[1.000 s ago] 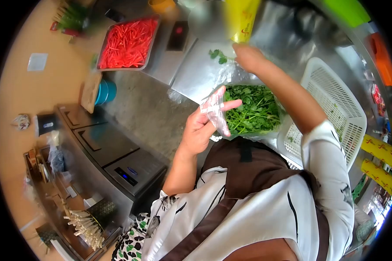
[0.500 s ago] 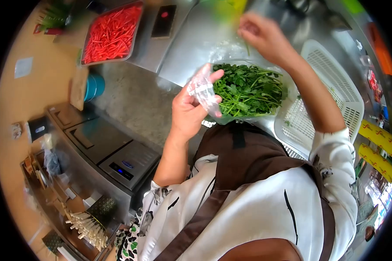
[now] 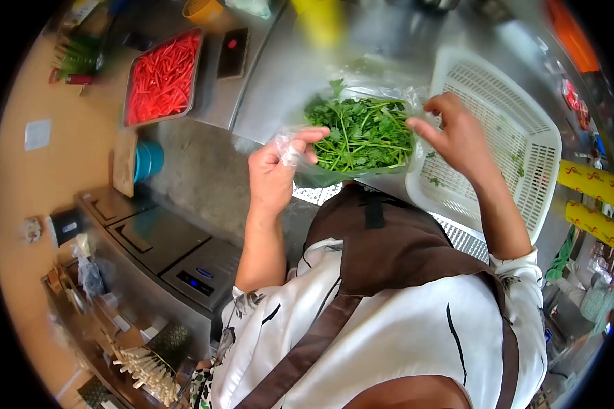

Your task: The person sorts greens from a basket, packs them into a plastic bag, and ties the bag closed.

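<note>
A clear plastic bag [image 3: 314, 178] full of leafy green cilantro [image 3: 365, 133] lies open in front of me on the metal counter. My left hand [image 3: 273, 169] grips the left edge of its mouth, with crumpled film over the fingers. At the opposite side my right hand [image 3: 457, 135] has thumb and bent fingers at the bag's right edge, seemingly pinching the film. Right of the bag, a white slotted plastic basket [image 3: 488, 194] holds a few green scraps. My right forearm passes over the basket.
Sliced red peppers [image 3: 162, 82] fill a metal tray at the upper left, with a dark phone-like slab [image 3: 232, 54] beside it. A blurred yellow object [image 3: 320, 24] stands at the back. Lower left is a steel cabinet [image 3: 153, 238]; a blue bucket [image 3: 149, 160] sits near the wall.
My right hand has come down from above the bag to its right edge. A few stems now lie across the top of the cilantro. The left hand keeps hold of the bag.
</note>
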Demonstrator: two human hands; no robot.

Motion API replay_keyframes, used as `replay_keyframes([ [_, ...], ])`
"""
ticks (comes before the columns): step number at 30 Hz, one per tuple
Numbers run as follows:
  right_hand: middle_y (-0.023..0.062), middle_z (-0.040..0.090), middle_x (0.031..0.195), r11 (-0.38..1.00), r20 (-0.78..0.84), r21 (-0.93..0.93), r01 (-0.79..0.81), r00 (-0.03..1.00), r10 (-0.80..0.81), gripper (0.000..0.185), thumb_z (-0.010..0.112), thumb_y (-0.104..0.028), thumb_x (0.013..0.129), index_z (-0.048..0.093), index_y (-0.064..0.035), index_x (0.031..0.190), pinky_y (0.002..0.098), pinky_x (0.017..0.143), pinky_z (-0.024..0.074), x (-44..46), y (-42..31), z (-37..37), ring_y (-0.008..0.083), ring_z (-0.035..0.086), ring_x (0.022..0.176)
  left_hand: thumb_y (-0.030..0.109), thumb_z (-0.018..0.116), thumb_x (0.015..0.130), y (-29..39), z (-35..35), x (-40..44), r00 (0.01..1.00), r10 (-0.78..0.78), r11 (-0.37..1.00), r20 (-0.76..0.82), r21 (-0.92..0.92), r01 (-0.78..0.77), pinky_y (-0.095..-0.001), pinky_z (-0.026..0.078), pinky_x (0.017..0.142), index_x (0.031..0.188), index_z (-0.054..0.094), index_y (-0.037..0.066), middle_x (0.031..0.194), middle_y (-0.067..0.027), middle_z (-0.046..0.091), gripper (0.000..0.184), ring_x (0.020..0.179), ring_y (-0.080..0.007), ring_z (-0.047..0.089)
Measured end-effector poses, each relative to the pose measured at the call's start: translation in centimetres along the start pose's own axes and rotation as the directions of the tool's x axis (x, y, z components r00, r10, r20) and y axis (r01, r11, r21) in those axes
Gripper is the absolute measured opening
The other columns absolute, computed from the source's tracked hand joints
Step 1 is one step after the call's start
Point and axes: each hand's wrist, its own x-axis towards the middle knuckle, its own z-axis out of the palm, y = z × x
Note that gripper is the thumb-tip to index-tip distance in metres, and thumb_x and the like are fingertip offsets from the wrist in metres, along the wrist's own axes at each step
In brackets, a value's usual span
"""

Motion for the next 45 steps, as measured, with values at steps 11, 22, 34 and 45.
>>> replay_keyframes([
  [11,0.0109,0.06,0.106,0.364,0.531,0.792,-0.49,0.847,-0.017,0.014,0.054,-0.011,0.082,0.063,-0.0008,0.083,0.0323,0.075,0.0461,1.4,0.0,1.3,0.0182,0.058,0.089,0.0,0.061,0.081,1.8,3.8,1.4,0.991,-0.136,0.99,0.012,-0.049,0.136,-0.023,0.049,0.069,0.112,0.059,-0.003,0.103,-0.0106,0.064,0.031,0.074,-0.011,0.061],
  [22,0.0131,0.041,0.136,0.281,0.369,0.919,-0.276,0.855,-0.365,0.028,0.053,-0.002,0.084,0.051,0.0012,0.113,0.0259,0.065,0.0514,2.3,-4.5,2.7,0.0164,0.062,0.08,0.014,0.063,0.083,-0.1,4.7,4.1,0.893,-0.307,0.915,0.33,-0.156,0.373,-0.0233,0.046,0.058,0.097,0.061,-0.001,0.074,-0.0057,0.061,0.021,0.065,-0.0113,0.057],
  [34,0.0151,0.057,0.082,0.944,0.187,0.297,0.146,0.96,-0.208,0.031,0.058,-0.001,0.077,0.048,-0.0038,0.106,0.0363,0.059,0.0459,1.9,-5.4,4.4,0.0308,0.059,0.067,0.015,0.066,0.08,-3.0,4.4,4.2,0.883,-0.352,0.775,0.311,-0.432,0.461,-0.0291,0.045,0.085,0.106,0.059,-0.001,0.102,-0.0057,0.061,0.032,0.093,-0.0147,0.057],
  [45,0.0112,0.056,0.071,0.906,0.308,0.42,0.062,0.929,-0.206,0.026,0.066,-0.007,0.068,0.05,-0.0029,0.088,0.0353,0.058,0.0423,3.9,-4.3,3.8,0.0239,0.054,0.063,0.012,0.061,0.085,-3.6,4.5,3.0,0.897,-0.388,0.854,0.21,-0.285,0.436,-0.0287,0.047,0.076,0.105,0.059,0.0,0.094,-0.0058,0.062,0.024,0.081,-0.0149,0.059],
])
